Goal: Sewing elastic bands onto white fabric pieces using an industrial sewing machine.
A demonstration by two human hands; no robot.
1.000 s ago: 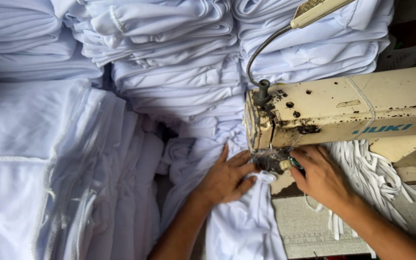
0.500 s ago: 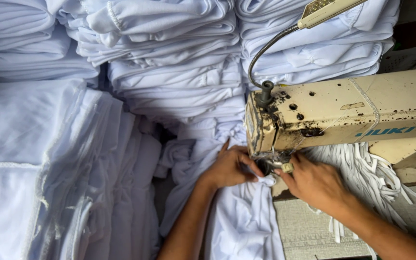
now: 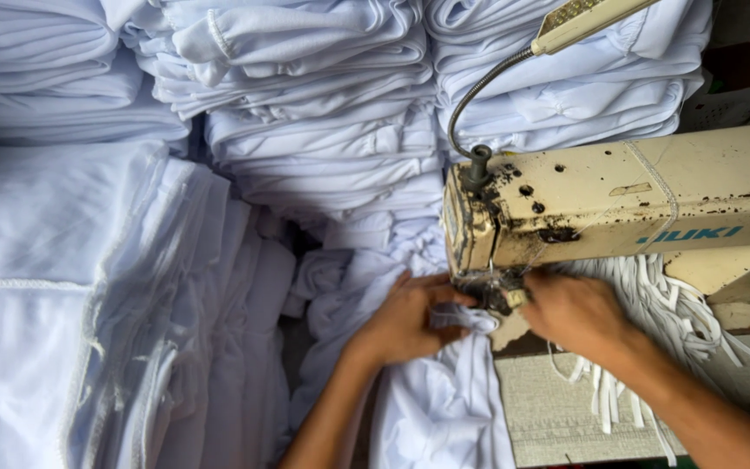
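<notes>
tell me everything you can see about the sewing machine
The sewing machine is a cream, boxy metal one, chipped and rust-spotted, with dark holes on top. Its arm runs in from the right, its head at centre. A grey bendy lamp neck rises from it. White thread crosses the arm. The left hand and right hand press white cloth under its head; the needle is hidden. White strips hang beneath it.

Two hands at a sewing machine, with stacked cloth around.
The left hand (image 3: 405, 320) and right hand (image 3: 576, 313) rest on a garment (image 3: 431, 408) under the sewing machine (image 3: 618, 204); folded stacks (image 3: 323, 113) lie behind, strips (image 3: 653, 304) right.
</notes>
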